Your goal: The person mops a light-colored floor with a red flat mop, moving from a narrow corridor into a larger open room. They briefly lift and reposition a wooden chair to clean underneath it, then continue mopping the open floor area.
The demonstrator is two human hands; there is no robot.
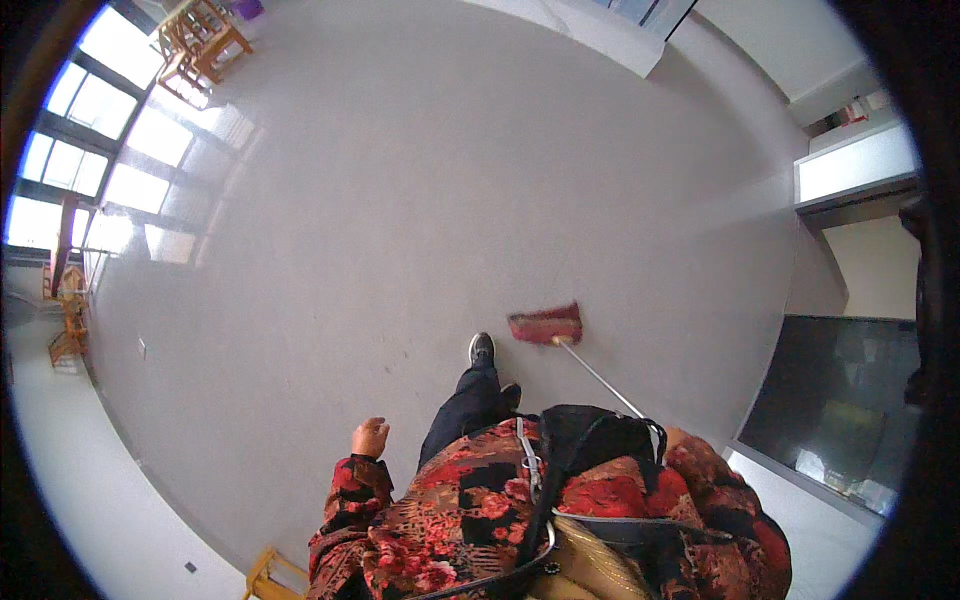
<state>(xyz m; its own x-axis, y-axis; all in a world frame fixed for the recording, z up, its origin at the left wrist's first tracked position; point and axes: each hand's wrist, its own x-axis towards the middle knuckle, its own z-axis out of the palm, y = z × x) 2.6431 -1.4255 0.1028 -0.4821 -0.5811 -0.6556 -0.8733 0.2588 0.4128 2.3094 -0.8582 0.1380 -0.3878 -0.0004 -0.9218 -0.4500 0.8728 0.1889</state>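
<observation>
A dustpan or broom head (547, 325), dark red and slightly blurred, is on the grey floor to the right of my forward shoe (482, 348). From it a thin metal pole (604, 380) runs back towards my right side. My right hand (676, 441) is at the upper end of the pole, mostly hidden by the patterned sleeve and a black bag, so its grip cannot be made out. My left hand (370, 438) is held out at my left side, off the floor, fingers loosely curled, with nothing in it.
Wooden chairs (196, 46) stand at the upper left, with more furniture (69, 311) by the windows at the left. A yellow wooden stool (276, 574) is at the lower left. A dark glossy panel (832, 409) lies to the right, and a white object (615, 41) juts in at the top.
</observation>
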